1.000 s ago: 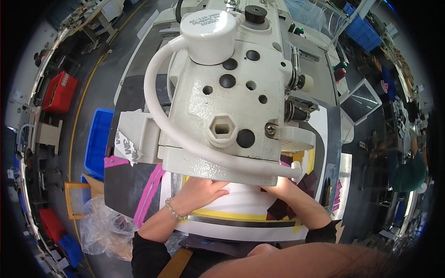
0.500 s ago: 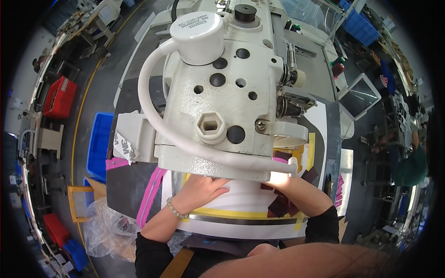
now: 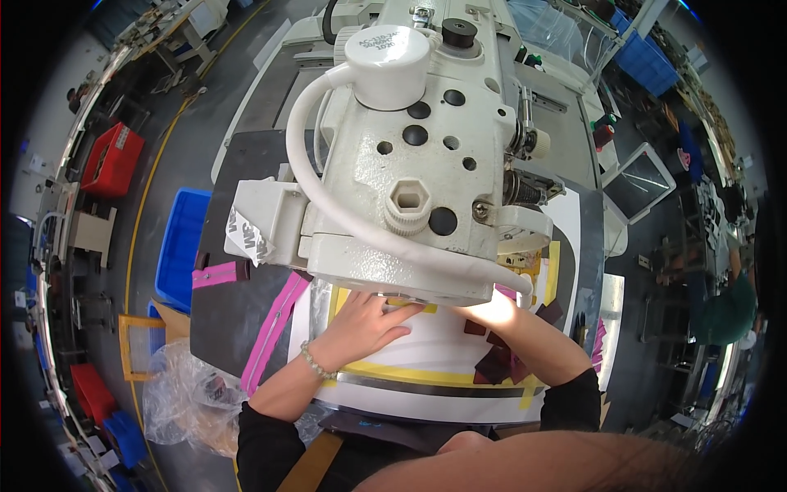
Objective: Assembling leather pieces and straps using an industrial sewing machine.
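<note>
A white sewing machine head [image 3: 352,197] fills the middle and covers the spot where my hands meet the work. My left hand [image 3: 365,328] lies low over a white sheet [image 3: 418,336] edged with yellow tape, its thumb and visible fingers stretched apart. Its fingertips reach the machine's front edge. From the right, my right hand [image 3: 492,316] goes in under the machine, lit by the lamp; its fingers are hidden, as is anything they hold. Dark maroon pieces [image 3: 494,365] lie beside my right forearm. A pink zipper strip [image 3: 275,328] lies left of my left hand.
A short pink zipper piece [image 3: 220,275] lies on the dark table [image 3: 246,172] at left. Beyond the table edge stand a blue bin [image 3: 182,246] and crumpled clear plastic [image 3: 184,394]. A flat screen [image 3: 639,189] is at right, near thread spools [image 3: 604,131].
The machine sits further right in the picture as the view shifts. My left hand's fingers show more and are more spread. My right hand reaches further left beneath the machine head.
</note>
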Demonstrator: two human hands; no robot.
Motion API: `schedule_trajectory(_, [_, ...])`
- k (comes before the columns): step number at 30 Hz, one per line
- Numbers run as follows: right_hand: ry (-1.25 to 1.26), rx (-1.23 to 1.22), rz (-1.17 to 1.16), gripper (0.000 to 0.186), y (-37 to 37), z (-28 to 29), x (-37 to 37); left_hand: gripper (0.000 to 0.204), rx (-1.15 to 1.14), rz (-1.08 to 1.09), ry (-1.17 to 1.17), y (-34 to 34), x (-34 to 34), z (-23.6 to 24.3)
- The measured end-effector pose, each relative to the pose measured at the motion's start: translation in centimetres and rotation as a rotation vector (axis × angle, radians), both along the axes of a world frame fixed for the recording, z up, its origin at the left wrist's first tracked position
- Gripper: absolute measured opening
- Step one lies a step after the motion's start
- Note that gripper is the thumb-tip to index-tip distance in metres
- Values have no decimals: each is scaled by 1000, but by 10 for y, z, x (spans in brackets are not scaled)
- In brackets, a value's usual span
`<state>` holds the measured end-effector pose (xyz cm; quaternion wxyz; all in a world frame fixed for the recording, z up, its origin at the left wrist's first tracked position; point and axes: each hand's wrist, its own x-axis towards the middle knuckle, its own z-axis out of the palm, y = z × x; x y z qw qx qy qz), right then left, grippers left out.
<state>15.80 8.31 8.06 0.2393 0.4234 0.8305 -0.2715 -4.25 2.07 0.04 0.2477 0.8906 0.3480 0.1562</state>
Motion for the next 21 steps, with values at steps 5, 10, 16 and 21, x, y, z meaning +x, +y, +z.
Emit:
schedule_trajectory(5, [312,91,-179,41,-21,-37,12,47,104,-25,-37,4,3,11])
schedule_trajectory(10, [717,655,-305,20,-50,-56,26,45,128,1,-46,1,1,8])
schedule_trajectory(16, [736,752,-221,23,-67,-63,57,48,111,-10,-32,0,0,4])
schedule_trajectory(21, [672,795,-134,23,-69,-72,65,51,116,-3,-12,0,0,5])
